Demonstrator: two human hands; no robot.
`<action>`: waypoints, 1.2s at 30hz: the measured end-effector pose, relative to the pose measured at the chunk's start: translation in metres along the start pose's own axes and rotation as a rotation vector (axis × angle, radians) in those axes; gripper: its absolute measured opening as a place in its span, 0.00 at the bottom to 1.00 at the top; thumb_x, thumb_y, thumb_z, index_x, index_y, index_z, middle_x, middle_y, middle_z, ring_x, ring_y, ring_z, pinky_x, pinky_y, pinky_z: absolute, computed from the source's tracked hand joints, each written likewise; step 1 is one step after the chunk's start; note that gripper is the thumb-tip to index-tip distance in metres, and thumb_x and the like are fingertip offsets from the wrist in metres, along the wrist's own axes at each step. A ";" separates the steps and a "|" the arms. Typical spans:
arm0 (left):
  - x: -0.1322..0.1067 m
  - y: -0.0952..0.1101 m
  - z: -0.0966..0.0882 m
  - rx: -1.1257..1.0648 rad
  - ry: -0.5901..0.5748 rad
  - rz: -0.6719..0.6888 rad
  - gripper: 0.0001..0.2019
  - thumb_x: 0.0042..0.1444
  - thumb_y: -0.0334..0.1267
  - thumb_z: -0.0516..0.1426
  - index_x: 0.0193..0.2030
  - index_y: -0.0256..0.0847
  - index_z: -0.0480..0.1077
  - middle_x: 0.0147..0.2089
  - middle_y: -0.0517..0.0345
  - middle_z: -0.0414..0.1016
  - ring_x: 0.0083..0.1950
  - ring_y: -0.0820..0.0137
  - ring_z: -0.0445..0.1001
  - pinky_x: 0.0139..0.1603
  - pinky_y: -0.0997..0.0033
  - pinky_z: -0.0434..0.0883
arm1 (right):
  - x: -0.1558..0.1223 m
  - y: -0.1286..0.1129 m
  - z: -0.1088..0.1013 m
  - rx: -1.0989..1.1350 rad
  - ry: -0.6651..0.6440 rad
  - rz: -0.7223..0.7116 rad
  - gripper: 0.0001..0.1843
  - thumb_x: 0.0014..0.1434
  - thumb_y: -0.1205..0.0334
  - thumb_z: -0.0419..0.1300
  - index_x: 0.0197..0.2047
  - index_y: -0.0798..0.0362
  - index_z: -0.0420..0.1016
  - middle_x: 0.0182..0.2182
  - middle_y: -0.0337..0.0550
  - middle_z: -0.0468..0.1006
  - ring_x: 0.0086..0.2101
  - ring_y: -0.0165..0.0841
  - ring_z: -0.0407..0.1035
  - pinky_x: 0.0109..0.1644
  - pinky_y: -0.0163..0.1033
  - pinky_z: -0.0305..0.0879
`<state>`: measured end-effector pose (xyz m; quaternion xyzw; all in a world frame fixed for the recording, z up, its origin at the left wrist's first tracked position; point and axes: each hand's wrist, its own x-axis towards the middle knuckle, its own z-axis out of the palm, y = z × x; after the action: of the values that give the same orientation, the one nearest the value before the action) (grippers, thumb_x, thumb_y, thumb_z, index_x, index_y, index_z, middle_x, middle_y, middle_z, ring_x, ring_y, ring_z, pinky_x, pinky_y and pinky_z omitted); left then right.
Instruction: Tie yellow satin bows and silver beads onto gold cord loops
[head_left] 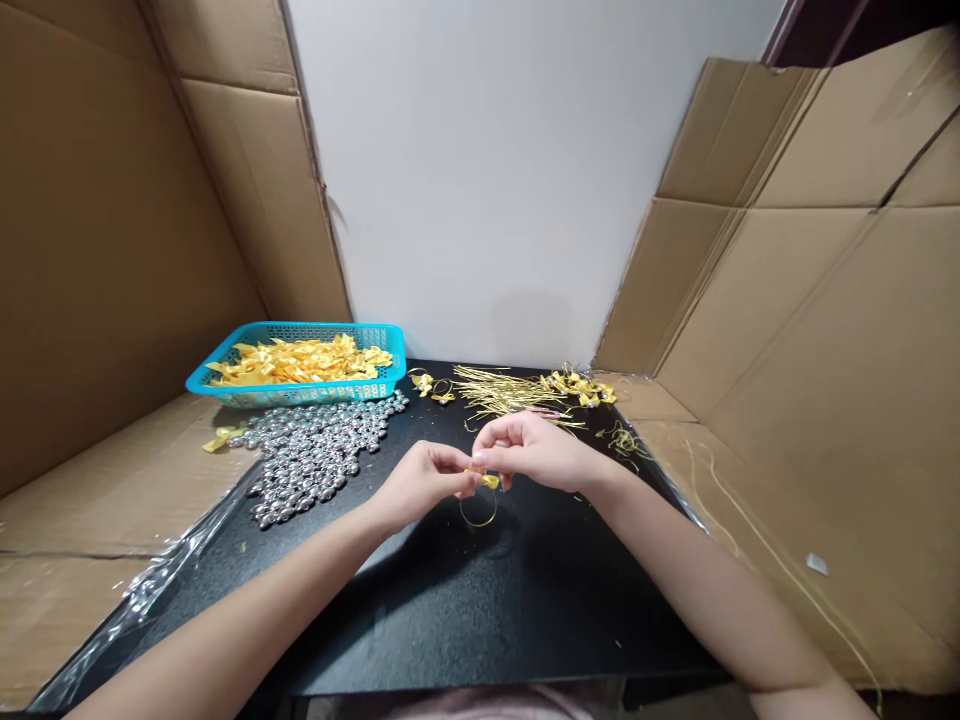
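Note:
My left hand [424, 482] and my right hand [529, 448] meet above the middle of the black table [465, 600]. Both pinch a small yellow ribbon bow [489, 481] between thumb and fingers. A thin gold cord loop [478, 513] hangs down from the bow, just over the tabletop. The fingers of both hands are closed around the bow.
A blue basket [300, 385] full of yellow ribbon bows stands at the back left. In front of it lies a heap of silver beads [311, 455]. Gold cords [499, 392] and several finished bows [581, 387] lie at the back right. Cardboard walls [825, 350] flank both sides.

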<state>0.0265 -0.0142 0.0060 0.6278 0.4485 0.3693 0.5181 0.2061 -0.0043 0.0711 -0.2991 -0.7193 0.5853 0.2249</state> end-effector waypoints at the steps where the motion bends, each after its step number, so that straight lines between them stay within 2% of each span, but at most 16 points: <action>1: 0.000 0.001 0.000 -0.027 -0.011 -0.006 0.06 0.44 0.37 0.63 0.25 0.35 0.78 0.21 0.58 0.76 0.24 0.74 0.69 0.29 0.75 0.63 | -0.001 -0.001 0.000 -0.011 -0.006 0.002 0.14 0.50 0.53 0.65 0.30 0.57 0.72 0.22 0.37 0.74 0.22 0.24 0.66 0.28 0.32 0.64; 3: 0.000 0.001 0.000 -0.079 -0.031 -0.027 0.05 0.42 0.36 0.64 0.26 0.35 0.79 0.22 0.59 0.76 0.24 0.75 0.68 0.29 0.75 0.63 | -0.001 -0.001 -0.001 0.012 0.066 -0.018 0.13 0.50 0.54 0.65 0.29 0.56 0.70 0.20 0.33 0.71 0.20 0.23 0.64 0.26 0.32 0.64; 6: -0.001 -0.001 0.000 -0.112 -0.047 -0.058 0.06 0.41 0.35 0.65 0.28 0.36 0.79 0.22 0.59 0.76 0.24 0.75 0.68 0.30 0.74 0.64 | 0.006 0.004 -0.004 0.123 0.257 -0.060 0.14 0.49 0.54 0.64 0.27 0.54 0.67 0.16 0.27 0.62 0.16 0.20 0.56 0.24 0.31 0.64; 9: -0.001 -0.003 0.000 -0.109 -0.065 -0.079 0.07 0.41 0.35 0.65 0.28 0.36 0.79 0.23 0.59 0.77 0.24 0.75 0.69 0.31 0.73 0.64 | 0.014 0.011 -0.009 0.192 0.373 -0.039 0.16 0.47 0.53 0.65 0.26 0.54 0.64 0.14 0.24 0.56 0.16 0.19 0.50 0.23 0.30 0.62; 11: 0.000 -0.004 0.000 -0.106 -0.060 -0.086 0.07 0.41 0.35 0.65 0.28 0.36 0.79 0.23 0.59 0.77 0.24 0.74 0.68 0.31 0.73 0.64 | 0.016 0.014 -0.012 0.194 0.369 -0.017 0.16 0.47 0.52 0.65 0.25 0.54 0.64 0.14 0.23 0.55 0.16 0.19 0.48 0.23 0.31 0.62; 14: 0.002 -0.004 -0.001 -0.093 -0.021 -0.087 0.06 0.40 0.35 0.65 0.28 0.35 0.79 0.23 0.59 0.76 0.25 0.75 0.68 0.30 0.73 0.64 | 0.011 0.011 -0.015 0.157 0.217 0.001 0.15 0.47 0.52 0.64 0.26 0.54 0.65 0.13 0.23 0.54 0.16 0.20 0.48 0.26 0.33 0.65; 16: 0.003 -0.004 -0.001 -0.090 0.001 -0.091 0.07 0.40 0.34 0.65 0.28 0.35 0.78 0.23 0.59 0.77 0.24 0.75 0.68 0.30 0.73 0.64 | 0.005 0.007 -0.017 0.085 0.124 0.005 0.15 0.48 0.52 0.64 0.27 0.54 0.67 0.14 0.24 0.56 0.17 0.21 0.51 0.30 0.35 0.67; 18: 0.004 -0.003 -0.001 -0.092 0.008 -0.094 0.07 0.40 0.34 0.64 0.28 0.35 0.78 0.24 0.58 0.77 0.24 0.75 0.68 0.30 0.73 0.64 | -0.001 0.003 -0.018 -0.050 0.099 0.003 0.14 0.49 0.54 0.65 0.27 0.54 0.67 0.16 0.27 0.59 0.19 0.22 0.54 0.30 0.35 0.65; 22: 0.003 -0.004 0.000 -0.081 -0.030 -0.102 0.06 0.40 0.35 0.64 0.27 0.35 0.78 0.22 0.59 0.76 0.24 0.75 0.68 0.29 0.73 0.65 | -0.007 -0.003 -0.014 -0.469 0.238 -0.056 0.07 0.51 0.64 0.63 0.27 0.55 0.69 0.16 0.26 0.55 0.19 0.22 0.49 0.26 0.31 0.52; 24: 0.001 -0.005 0.001 -0.068 -0.059 -0.101 0.06 0.41 0.35 0.64 0.27 0.35 0.78 0.23 0.59 0.77 0.24 0.74 0.69 0.30 0.73 0.66 | -0.004 -0.001 -0.010 -0.596 0.325 -0.113 0.05 0.53 0.67 0.62 0.27 0.55 0.71 0.16 0.27 0.54 0.19 0.22 0.49 0.26 0.31 0.49; 27: -0.001 -0.006 0.002 -0.027 -0.106 -0.083 0.07 0.41 0.36 0.64 0.28 0.36 0.78 0.26 0.57 0.79 0.26 0.73 0.72 0.31 0.73 0.67 | 0.006 0.010 -0.004 -0.625 0.419 -0.148 0.06 0.55 0.66 0.62 0.27 0.55 0.72 0.16 0.28 0.58 0.20 0.23 0.51 0.27 0.32 0.50; 31: -0.002 -0.006 0.003 0.015 -0.136 -0.063 0.08 0.41 0.37 0.65 0.29 0.35 0.79 0.28 0.55 0.80 0.28 0.70 0.74 0.32 0.72 0.69 | 0.019 0.028 -0.006 -0.623 0.504 -0.096 0.07 0.55 0.64 0.62 0.27 0.55 0.73 0.17 0.31 0.63 0.21 0.24 0.54 0.27 0.32 0.51; 34: -0.002 -0.004 0.003 0.004 -0.058 -0.041 0.07 0.42 0.36 0.64 0.29 0.35 0.78 0.28 0.55 0.80 0.28 0.70 0.74 0.32 0.72 0.69 | 0.018 0.031 -0.014 -0.678 0.560 -0.048 0.07 0.55 0.63 0.62 0.27 0.55 0.74 0.19 0.34 0.66 0.22 0.25 0.57 0.28 0.33 0.52; 36: -0.001 -0.002 0.002 -0.003 0.028 -0.031 0.06 0.43 0.36 0.64 0.28 0.35 0.78 0.25 0.56 0.79 0.26 0.72 0.73 0.31 0.73 0.68 | 0.012 0.026 -0.018 -0.687 0.516 0.002 0.07 0.54 0.63 0.62 0.26 0.56 0.73 0.19 0.34 0.66 0.22 0.25 0.57 0.27 0.33 0.51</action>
<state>0.0274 -0.0153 0.0036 0.6148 0.4648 0.3706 0.5183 0.2137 0.0203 0.0496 -0.4939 -0.7922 0.2181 0.2843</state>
